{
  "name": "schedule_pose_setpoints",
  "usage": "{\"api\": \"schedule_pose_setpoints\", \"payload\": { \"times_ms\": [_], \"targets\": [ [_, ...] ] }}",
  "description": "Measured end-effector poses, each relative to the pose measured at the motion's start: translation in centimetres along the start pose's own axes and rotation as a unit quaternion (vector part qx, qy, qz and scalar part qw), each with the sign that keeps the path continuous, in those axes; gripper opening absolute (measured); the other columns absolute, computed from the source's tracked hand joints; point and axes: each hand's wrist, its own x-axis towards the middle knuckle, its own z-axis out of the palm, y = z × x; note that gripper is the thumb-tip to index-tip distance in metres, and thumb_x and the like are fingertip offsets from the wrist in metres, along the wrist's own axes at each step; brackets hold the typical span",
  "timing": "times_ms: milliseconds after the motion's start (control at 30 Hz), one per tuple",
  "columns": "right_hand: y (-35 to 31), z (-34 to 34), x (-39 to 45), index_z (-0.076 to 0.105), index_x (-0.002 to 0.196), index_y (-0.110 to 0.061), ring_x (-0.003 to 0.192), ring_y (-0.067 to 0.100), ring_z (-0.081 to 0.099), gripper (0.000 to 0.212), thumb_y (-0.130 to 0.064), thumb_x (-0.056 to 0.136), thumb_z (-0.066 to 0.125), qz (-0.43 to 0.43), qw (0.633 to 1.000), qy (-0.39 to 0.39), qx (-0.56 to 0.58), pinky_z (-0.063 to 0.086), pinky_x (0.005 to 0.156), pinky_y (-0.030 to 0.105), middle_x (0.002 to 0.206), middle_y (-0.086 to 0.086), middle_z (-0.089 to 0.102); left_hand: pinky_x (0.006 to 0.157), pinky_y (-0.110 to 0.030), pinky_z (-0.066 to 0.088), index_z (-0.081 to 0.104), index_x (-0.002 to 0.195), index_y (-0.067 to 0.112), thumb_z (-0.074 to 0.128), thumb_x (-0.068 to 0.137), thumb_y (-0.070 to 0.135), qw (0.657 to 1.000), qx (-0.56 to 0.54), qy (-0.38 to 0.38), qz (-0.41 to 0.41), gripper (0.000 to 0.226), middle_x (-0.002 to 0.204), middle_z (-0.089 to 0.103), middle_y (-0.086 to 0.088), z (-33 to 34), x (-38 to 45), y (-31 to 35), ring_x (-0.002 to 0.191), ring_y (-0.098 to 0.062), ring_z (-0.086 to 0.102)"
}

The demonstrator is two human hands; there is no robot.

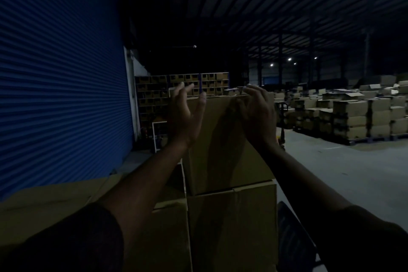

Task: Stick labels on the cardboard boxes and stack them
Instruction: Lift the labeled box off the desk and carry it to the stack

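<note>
A brown cardboard box (223,143) stands on top of another cardboard box (234,227) right in front of me, in dim light. My left hand (184,115) hovers by the top box's upper left corner, fingers spread, palm facing the box and holding nothing. My right hand (258,112) is at the upper right corner, fingers curled at the top edge; whether they grip it is unclear. No label shows on the faces I see.
More cardboard (55,205) lies low to the left, under a blue roller shutter (61,73). Shelves of small boxes (183,86) stand behind. Pallets of stacked cartons (353,115) fill the right side beyond a concrete floor (353,172).
</note>
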Motion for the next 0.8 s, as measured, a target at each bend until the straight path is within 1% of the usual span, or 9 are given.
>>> {"api": "schedule_pose_setpoints", "payload": {
  "times_ms": [67,200,300,467,533,600,633,733,800],
  "targets": [
    [-2.1,0.0,-0.7,0.057,0.134,-0.017,0.129,0.013,0.049,0.038,-0.034,0.100,0.060,-0.019,0.999,-0.022,0.022,0.042,0.103,0.025,0.143,0.000,0.053,0.117,-0.038,0.039,0.054,0.148,0.021,0.043,0.096,0.071,0.999,0.021,-0.014,0.032,0.073,0.166,0.037,-0.002,-0.9,-1.0,0.5,0.151,-0.016,0.036],
    [-7.1,0.7,-2.7,0.060,0.126,-0.015,0.118,0.015,0.055,0.033,-0.028,0.096,0.062,-0.053,0.995,-0.048,0.066,0.051,0.092,0.034,0.132,0.001,0.057,0.116,-0.019,0.033,0.054,0.147,0.016,0.051,0.101,0.058,0.996,0.051,-0.022,0.076,0.063,0.163,0.041,-0.004,-4.9,-3.2,0.6,0.149,-0.014,0.039],
    [-11.5,1.9,-4.7,0.062,0.123,-0.015,0.112,0.015,0.056,0.029,-0.027,0.097,0.062,-0.070,0.992,-0.059,0.093,0.050,0.086,0.032,0.125,0.001,0.060,0.111,-0.006,0.026,0.055,0.146,0.013,0.055,0.103,0.050,0.994,0.079,-0.021,0.075,0.058,0.160,0.045,-0.005,-9.7,-5.6,0.0,0.145,-0.009,0.040],
    [-20.1,5.0,-9.2,0.064,0.120,-0.014,0.104,0.010,0.056,0.024,-0.025,0.099,0.063,-0.074,0.975,-0.103,0.182,0.043,0.079,0.023,0.118,0.001,0.061,0.120,-0.023,0.032,0.052,0.148,0.017,0.056,0.104,0.050,0.987,0.150,-0.010,0.049,0.056,0.161,0.044,0.000,-19.0,-10.4,-2.3,0.150,-0.013,0.039],
    [-23.4,7.0,-11.5,0.064,0.120,-0.015,0.104,0.010,0.057,0.025,-0.026,0.098,0.062,-0.069,0.965,-0.139,0.213,0.046,0.081,0.024,0.117,0.000,0.060,0.120,-0.025,0.033,0.052,0.148,0.017,0.056,0.104,0.050,0.984,0.179,0.004,0.027,0.056,0.159,0.045,0.000,-23.2,-12.9,-3.3,0.149,-0.013,0.040],
    [-26.7,9.0,-14.0,0.063,0.121,-0.015,0.107,0.008,0.055,0.028,-0.028,0.097,0.060,-0.065,0.953,-0.175,0.238,0.044,0.085,0.020,0.117,0.000,0.061,0.120,-0.029,0.036,0.053,0.147,0.015,0.057,0.103,0.049,0.980,0.198,0.013,0.000,0.055,0.157,0.047,-0.002,-27.4,-15.5,-4.2,0.148,-0.014,0.041],
    [-28.4,10.0,-15.4,0.063,0.121,-0.016,0.110,0.008,0.054,0.029,-0.030,0.096,0.060,-0.065,0.947,-0.191,0.250,0.043,0.087,0.020,0.119,-0.001,0.061,0.120,-0.033,0.037,0.054,0.146,0.013,0.058,0.103,0.046,0.978,0.206,0.021,-0.013,0.055,0.155,0.049,-0.004,-29.5,-16.8,-4.7,0.148,-0.015,0.043],
    [-33.9,12.3,-19.8,0.062,0.124,-0.019,0.115,0.011,0.055,0.029,-0.031,0.098,0.061,-0.058,0.922,-0.243,0.295,0.049,0.092,0.035,0.122,-0.003,0.061,0.118,-0.042,0.041,0.057,0.141,0.009,0.061,0.102,0.043,0.973,0.214,0.054,-0.061,0.052,0.149,0.054,-0.005,-35.9,-20.9,-6.7,0.144,-0.017,0.047],
    [-37.7,13.7,-23.0,0.061,0.124,-0.019,0.115,0.012,0.054,0.028,-0.029,0.098,0.062,-0.049,0.903,-0.272,0.328,0.050,0.093,0.039,0.124,-0.004,0.060,0.118,-0.037,0.041,0.055,0.142,0.014,0.057,0.103,0.054,0.965,0.233,0.062,-0.103,0.056,0.150,0.053,0.000,-40.2,-23.5,-7.8,0.144,-0.012,0.046]
  ]
}}
